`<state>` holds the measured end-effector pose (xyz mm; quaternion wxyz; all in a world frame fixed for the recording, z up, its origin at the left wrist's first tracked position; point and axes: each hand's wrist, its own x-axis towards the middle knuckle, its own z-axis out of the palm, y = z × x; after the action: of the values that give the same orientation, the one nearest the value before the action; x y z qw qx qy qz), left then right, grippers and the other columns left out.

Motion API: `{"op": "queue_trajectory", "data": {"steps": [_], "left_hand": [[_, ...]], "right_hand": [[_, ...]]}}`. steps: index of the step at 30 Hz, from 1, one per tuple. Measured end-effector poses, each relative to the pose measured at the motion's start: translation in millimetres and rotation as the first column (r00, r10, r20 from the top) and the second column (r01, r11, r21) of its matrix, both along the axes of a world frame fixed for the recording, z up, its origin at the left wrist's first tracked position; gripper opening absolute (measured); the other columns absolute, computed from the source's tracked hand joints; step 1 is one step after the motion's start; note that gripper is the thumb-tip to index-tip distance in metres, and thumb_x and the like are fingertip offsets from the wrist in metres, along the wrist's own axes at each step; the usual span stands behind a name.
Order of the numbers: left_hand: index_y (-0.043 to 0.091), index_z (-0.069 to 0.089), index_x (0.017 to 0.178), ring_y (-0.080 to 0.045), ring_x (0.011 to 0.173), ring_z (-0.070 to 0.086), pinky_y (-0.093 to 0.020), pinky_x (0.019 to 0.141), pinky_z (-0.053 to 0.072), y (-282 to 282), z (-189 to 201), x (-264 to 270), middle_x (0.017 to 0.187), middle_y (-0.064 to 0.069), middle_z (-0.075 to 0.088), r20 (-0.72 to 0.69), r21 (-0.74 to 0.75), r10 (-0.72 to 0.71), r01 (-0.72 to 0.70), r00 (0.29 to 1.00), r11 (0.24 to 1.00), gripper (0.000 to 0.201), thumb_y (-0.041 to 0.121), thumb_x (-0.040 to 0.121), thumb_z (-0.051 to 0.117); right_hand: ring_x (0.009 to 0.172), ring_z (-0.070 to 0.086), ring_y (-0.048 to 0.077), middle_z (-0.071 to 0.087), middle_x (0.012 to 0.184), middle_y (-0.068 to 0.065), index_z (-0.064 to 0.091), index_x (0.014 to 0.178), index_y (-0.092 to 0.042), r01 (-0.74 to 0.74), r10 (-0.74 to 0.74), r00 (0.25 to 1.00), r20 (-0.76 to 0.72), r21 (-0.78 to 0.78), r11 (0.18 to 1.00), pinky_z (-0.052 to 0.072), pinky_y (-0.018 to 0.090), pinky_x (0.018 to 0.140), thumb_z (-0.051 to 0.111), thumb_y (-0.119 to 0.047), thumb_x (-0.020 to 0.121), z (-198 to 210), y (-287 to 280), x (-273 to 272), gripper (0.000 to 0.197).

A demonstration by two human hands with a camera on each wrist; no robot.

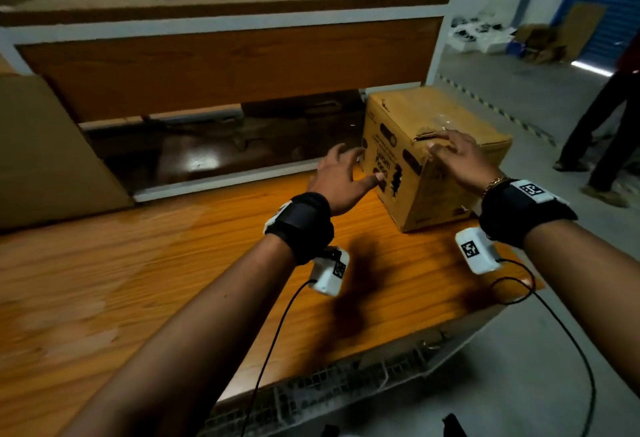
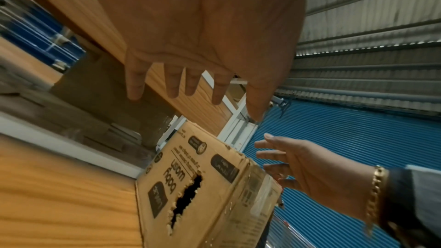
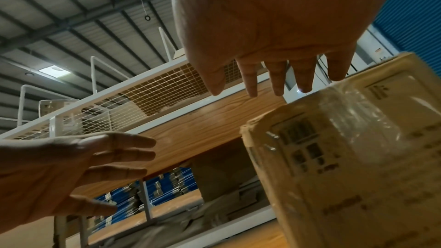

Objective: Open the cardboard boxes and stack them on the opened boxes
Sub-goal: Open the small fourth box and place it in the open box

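A closed cardboard box (image 1: 450, 173) with black print and a torn hole in its side stands on the far right part of the wooden table (image 1: 138, 263). Clear tape crosses its top. My right hand (image 1: 453, 156) reaches over the box's near top corner with fingers spread and straight, just at the cardboard. My left hand (image 1: 341, 176) hovers open beside the box's printed left face, fingers spread, apart from it. In the left wrist view the box (image 2: 203, 186) shows below my left fingers (image 2: 174, 86). In the right wrist view the taped box (image 3: 346, 148) lies under my right fingers (image 3: 276, 80).
A low wooden shelf unit (image 1: 225, 69) stands behind the table, with flattened cardboard (image 1: 242, 131) on its lower level. A large cardboard sheet (image 1: 45, 152) leans at the left. A standing person's legs (image 1: 602, 131) are at the right on the floor.
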<state>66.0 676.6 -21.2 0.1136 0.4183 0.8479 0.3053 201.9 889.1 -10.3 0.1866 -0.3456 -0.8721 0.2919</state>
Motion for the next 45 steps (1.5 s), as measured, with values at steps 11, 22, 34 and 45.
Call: {"op": "queue_trajectory", "data": {"steps": [11,22,34,45], "left_hand": [[0.035,0.026,0.152,-0.033,0.145,0.022,-0.050,0.115,0.029,94,-14,24,0.161,-0.006,0.012,0.140,-0.052,0.004,0.004,0.990,0.999,0.070,0.067,0.091,0.043],[0.047,0.004,0.152,-0.032,0.144,0.028,-0.047,0.114,0.031,84,-30,9,0.161,-0.007,0.019,0.227,0.038,0.165,-0.178,0.960,0.983,0.076,0.075,0.088,0.033],[0.044,0.024,0.146,-0.022,0.136,0.042,-0.045,0.110,0.039,-130,-42,-28,0.153,-0.001,0.038,0.401,0.236,0.456,-0.571,0.795,0.787,0.085,0.076,0.074,0.055],[0.025,0.049,0.110,0.003,0.046,0.063,-0.012,0.046,0.049,-344,-47,-13,0.072,0.009,0.072,0.852,0.158,0.346,-0.824,0.392,0.545,0.023,0.039,0.105,0.032]], "right_hand": [[0.139,0.036,0.033,0.037,0.154,0.011,0.046,0.144,-0.026,0.061,-0.061,0.995,0.083,0.002,0.998,0.031,0.046,0.113,0.056,-0.057,0.088,7,139,21,0.065],[0.133,0.040,0.028,0.023,0.161,0.000,0.021,0.154,-0.040,-0.226,0.256,0.966,-0.018,-0.532,0.816,0.044,0.050,0.100,0.073,-0.037,0.082,-4,94,-6,0.088],[0.139,0.033,0.024,0.023,0.161,-0.001,0.011,0.156,-0.040,-0.531,0.536,0.838,-0.101,-0.371,0.762,0.034,0.042,0.107,0.067,-0.050,0.085,9,-111,-93,0.090],[0.143,0.016,0.021,0.009,0.163,-0.019,0.016,0.155,-0.039,-0.748,0.705,0.664,0.250,0.197,0.634,0.019,0.046,0.107,0.038,-0.075,0.087,-12,-390,-141,0.079]]}}
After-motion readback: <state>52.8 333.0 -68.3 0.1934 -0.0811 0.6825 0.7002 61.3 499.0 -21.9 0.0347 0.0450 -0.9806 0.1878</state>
